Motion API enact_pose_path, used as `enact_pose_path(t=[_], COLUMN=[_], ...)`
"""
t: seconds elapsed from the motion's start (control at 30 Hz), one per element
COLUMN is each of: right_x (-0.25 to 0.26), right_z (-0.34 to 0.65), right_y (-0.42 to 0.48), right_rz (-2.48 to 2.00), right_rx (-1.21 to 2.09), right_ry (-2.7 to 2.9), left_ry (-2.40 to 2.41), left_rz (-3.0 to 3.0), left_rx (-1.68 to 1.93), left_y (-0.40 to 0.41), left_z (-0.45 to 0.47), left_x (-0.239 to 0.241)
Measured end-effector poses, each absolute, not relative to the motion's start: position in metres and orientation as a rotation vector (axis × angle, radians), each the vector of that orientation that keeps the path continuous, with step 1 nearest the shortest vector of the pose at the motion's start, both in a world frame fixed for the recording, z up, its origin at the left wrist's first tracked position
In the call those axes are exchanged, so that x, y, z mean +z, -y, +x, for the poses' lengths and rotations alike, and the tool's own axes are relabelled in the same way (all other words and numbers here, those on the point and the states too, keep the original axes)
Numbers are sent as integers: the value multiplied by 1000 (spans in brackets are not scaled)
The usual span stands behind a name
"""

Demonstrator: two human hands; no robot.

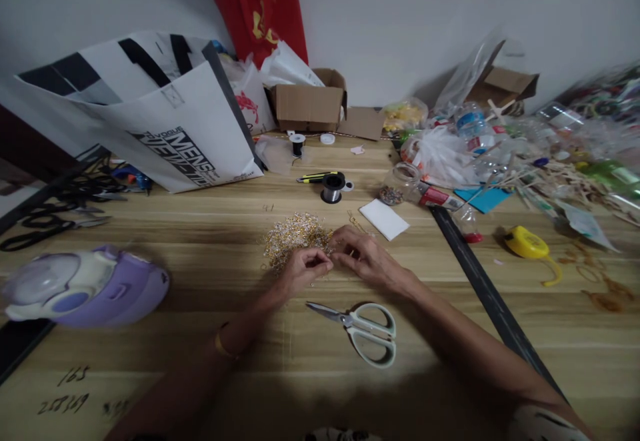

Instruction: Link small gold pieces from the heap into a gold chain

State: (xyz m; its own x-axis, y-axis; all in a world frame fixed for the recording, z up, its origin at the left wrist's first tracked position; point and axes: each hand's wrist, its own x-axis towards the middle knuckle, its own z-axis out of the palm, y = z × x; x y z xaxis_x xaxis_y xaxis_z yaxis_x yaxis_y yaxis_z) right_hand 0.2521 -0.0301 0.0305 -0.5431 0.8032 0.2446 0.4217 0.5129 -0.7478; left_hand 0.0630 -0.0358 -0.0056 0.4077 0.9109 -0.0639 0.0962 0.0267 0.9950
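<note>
A loose pile of small gold and silver wire pieces (293, 236) lies in the middle of the wooden table. At its near right edge my left hand (306, 266) is closed in a pinch, thumb against fingers. Close beside it, my right hand (361, 254) has its thumb and bent fingers drawn together, tips facing the left hand's. What the fingertips hold is too small to name. Just below my hands lies a pair of scissors (347, 321) with pale handles, blades pointing left. A folded white paper (384, 219) rests beyond my right hand.
Behind the pile are a spool of wire (332, 188), a yellow-black utility knife (317, 177) and a jar of beads (395, 191). A purple-white helmet-like object (115, 288) stands left, near black scissors (50, 224). A yellow tape measure (526, 242) and heaped plastic bottles (473, 121) occupy the right.
</note>
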Motion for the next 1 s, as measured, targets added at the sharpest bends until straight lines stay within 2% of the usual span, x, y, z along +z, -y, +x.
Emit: enact_pose_path(t=[0.17, 0.57, 1.0], right_x=[34, 26, 30], right_z=[256, 253, 252], right_y=[28, 29, 31], right_rz=[-943, -1003, -1047], right_rx=[771, 685, 809], right_ry=[2121, 2400, 2381], left_ry=[-1003, -1006, -1045], left_rz=[1411, 1420, 1426], left_rx=[882, 885, 914], left_y=[34, 32, 34], left_z=[63, 62, 65], left_x=[-10, -12, -7])
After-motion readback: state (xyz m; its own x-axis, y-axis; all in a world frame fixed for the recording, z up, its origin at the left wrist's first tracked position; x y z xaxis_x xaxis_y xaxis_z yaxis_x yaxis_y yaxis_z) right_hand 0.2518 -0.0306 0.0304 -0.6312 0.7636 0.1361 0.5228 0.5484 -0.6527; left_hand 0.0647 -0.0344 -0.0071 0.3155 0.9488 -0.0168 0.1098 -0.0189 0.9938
